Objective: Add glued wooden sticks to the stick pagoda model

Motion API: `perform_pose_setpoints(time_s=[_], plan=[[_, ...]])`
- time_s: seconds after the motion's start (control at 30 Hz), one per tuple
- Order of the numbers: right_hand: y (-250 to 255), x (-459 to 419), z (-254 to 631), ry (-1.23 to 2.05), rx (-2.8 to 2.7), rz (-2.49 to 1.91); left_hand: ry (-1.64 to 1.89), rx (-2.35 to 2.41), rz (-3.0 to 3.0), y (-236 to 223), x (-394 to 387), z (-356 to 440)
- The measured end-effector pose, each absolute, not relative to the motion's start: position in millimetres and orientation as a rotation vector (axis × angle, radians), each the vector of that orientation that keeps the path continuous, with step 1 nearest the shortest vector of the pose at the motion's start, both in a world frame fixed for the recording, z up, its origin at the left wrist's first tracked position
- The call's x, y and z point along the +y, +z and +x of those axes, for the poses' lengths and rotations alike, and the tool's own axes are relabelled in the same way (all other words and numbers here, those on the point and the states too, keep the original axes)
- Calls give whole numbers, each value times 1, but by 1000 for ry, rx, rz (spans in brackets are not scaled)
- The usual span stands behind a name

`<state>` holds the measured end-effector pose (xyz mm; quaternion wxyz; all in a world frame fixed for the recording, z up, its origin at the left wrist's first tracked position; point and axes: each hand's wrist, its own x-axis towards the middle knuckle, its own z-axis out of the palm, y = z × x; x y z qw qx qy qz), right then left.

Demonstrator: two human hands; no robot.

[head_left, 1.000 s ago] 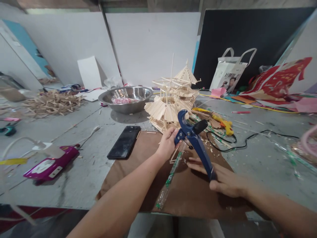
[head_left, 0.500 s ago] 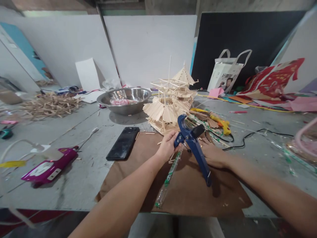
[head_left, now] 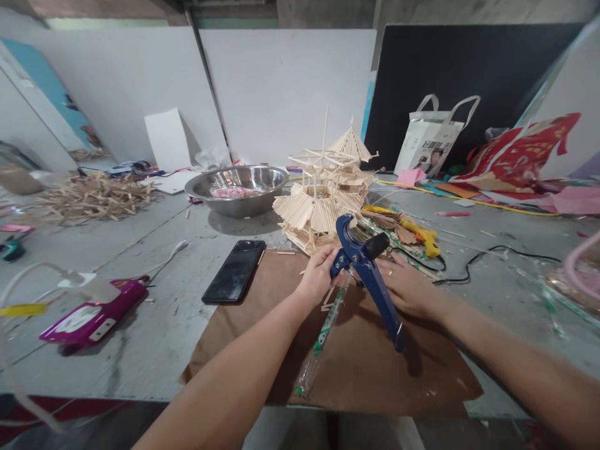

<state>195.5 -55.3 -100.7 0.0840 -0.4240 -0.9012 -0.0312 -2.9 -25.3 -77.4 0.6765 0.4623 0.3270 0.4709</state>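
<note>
My left hand is closed around one handle of a blue pipe cutter, whose hooked jaw points up and away from me. The cutter's other handle slants down to the right. Behind it, my right hand lies low over the brown paper sheet, fingers stretched forward and partly covered by the cutter. A clear wrapper with green print lies below my left hand. Just beyond both hands stands a pagoda-like model built of thin wooden sticks.
Left of the paper lies a black phone; farther left is a purple power strip. A steel bowl and a pile of sticks stand behind. On the right are a yellow glue gun, its black cable and a white bag.
My right hand has shifted slightly, showing more of its fingers beside the cutter. The left hand and cutter hold nearly the same pose; the view has moved a little.
</note>
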Motion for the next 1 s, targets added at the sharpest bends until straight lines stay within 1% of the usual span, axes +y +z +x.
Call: perform_pose_setpoints(time_s=[0.1, 0.27, 0.33, 0.57, 0.73, 1.0], plan=[[-97, -80, 175, 117, -2747, -994, 1061, 759, 1023, -78, -24, -3], [-94, -95, 144, 227, -2814, -716, 1079, 734, 1074, -79, -27, -2], [-93, -91, 133, 282, -2864, -673, 1086, 735, 1094, -79, -29, -2], [-93, -65, 122, 272, -2873, -772, 1111, 738, 1072, -77, -30, -1], [-99, -46, 145, 134, -2760, -1014, 1097, 700, 1054, -80, -30, 0], [-113, -20, 192, -107, -2752, -1354, 1042, 754, 1052, -86, -27, -1]])
